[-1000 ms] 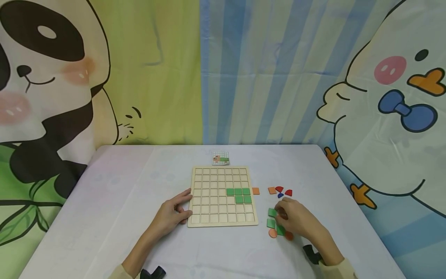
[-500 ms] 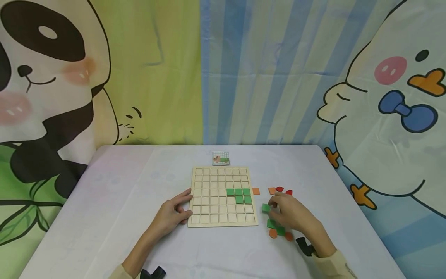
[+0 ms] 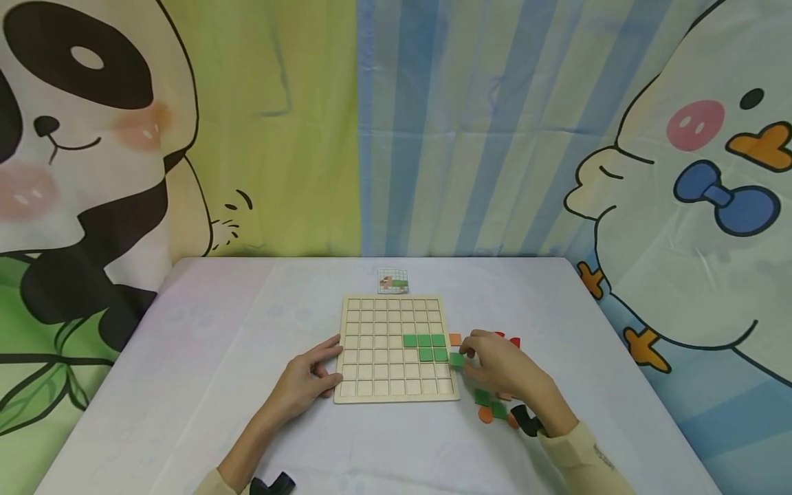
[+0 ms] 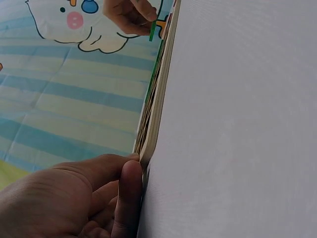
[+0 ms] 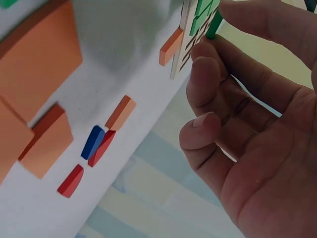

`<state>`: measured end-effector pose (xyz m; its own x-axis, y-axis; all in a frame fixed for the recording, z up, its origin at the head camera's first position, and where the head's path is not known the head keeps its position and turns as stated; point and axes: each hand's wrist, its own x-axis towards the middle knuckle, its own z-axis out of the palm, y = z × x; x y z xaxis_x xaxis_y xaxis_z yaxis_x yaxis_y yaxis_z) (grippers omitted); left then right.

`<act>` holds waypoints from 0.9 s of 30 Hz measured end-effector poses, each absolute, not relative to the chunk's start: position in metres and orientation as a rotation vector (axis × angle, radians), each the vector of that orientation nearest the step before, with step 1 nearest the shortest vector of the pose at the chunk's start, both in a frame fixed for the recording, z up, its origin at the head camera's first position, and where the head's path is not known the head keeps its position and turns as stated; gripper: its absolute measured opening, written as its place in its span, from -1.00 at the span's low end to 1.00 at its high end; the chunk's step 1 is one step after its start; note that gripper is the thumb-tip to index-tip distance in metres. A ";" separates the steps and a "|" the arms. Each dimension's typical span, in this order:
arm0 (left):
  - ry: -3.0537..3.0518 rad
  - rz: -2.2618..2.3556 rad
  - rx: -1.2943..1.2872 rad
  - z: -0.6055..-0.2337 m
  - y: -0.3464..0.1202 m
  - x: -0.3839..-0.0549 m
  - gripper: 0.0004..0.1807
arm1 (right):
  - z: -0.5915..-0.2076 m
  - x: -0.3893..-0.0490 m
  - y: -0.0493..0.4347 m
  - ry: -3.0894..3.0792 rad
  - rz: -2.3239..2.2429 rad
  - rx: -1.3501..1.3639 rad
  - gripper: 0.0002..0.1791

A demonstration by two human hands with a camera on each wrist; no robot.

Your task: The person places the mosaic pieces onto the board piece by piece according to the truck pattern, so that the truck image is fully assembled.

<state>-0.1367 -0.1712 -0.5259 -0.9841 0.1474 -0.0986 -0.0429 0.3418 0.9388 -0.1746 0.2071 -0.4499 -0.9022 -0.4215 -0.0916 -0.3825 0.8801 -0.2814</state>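
Observation:
My right hand (image 3: 510, 361) pinches a green square tile (image 3: 456, 360) between thumb and index finger, just past the right edge of the wooden grid board (image 3: 396, 398). The right wrist view shows this tile (image 5: 214, 26) edge-on, the other fingers curled beneath. Several green squares (image 3: 424, 341) fill cells at the board's right side, in two rows. At the board's left edge rests my left hand (image 3: 303, 375), thumb and index fingertips against the side. In the left wrist view its fingertips meet the board's corner (image 4: 148, 148). An orange square (image 3: 455, 339) lies beside the board.
Green squares (image 3: 482, 397) and round orange pieces (image 3: 485, 414) lie right of the board, partly under my right forearm. Farther back are red pieces (image 3: 515, 342) and a blue piece (image 5: 92, 142). A small picture card (image 3: 393, 281) lies behind the board.
My right hand has taken a green tile from the loose pieces and moved left with it to the board's right edge. The left hand and board have stayed put.

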 end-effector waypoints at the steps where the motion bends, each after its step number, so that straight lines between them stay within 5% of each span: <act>1: 2.434 1.709 0.096 -0.526 -0.171 -0.137 -0.29 | -0.450 -0.176 0.205 2.894 -0.398 -0.625 -0.78; 27: 2.447 1.698 0.078 -0.525 -0.170 -0.136 -0.29 | -0.465 -0.208 0.177 2.672 -0.696 -0.944 -0.81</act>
